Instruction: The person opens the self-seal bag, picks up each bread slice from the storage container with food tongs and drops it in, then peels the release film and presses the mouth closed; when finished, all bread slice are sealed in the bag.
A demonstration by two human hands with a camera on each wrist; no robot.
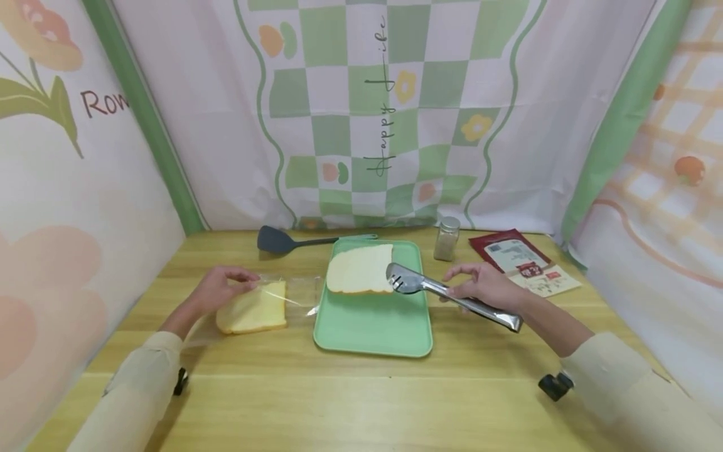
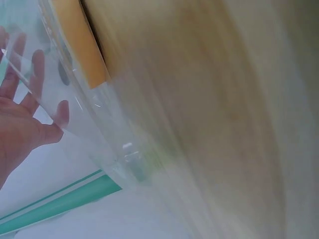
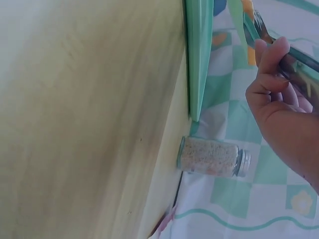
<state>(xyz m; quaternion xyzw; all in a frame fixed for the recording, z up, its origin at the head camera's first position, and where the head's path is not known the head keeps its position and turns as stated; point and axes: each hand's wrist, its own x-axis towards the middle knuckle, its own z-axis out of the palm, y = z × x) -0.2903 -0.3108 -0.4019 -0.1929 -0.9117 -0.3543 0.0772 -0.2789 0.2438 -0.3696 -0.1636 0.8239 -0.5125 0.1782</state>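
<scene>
My right hand (image 1: 486, 287) grips metal tongs (image 1: 446, 298), with their tips at the right edge of a bread slice (image 1: 359, 270). The slice is over the far part of a green tray (image 1: 373, 329); in the right wrist view the tongs (image 3: 299, 69) are above the tray (image 3: 198, 64). My left hand (image 1: 223, 289) pinches the edge of a clear plastic bag (image 1: 302, 295), thumb and fingers on either side of the film. Another bread slice (image 1: 257, 311) lies in the bag, left of the tray. In the left wrist view, film covers several fingers (image 2: 37, 69).
A dark spatula (image 1: 275, 241) lies behind the tray, its handle partly beyond the far rim. A glass seasoning jar (image 1: 447, 240) stands at the back right. Right of it lie a red packet (image 1: 508, 248) and a pale packet (image 1: 548, 280). Printed curtains (image 1: 373, 94) surround the table.
</scene>
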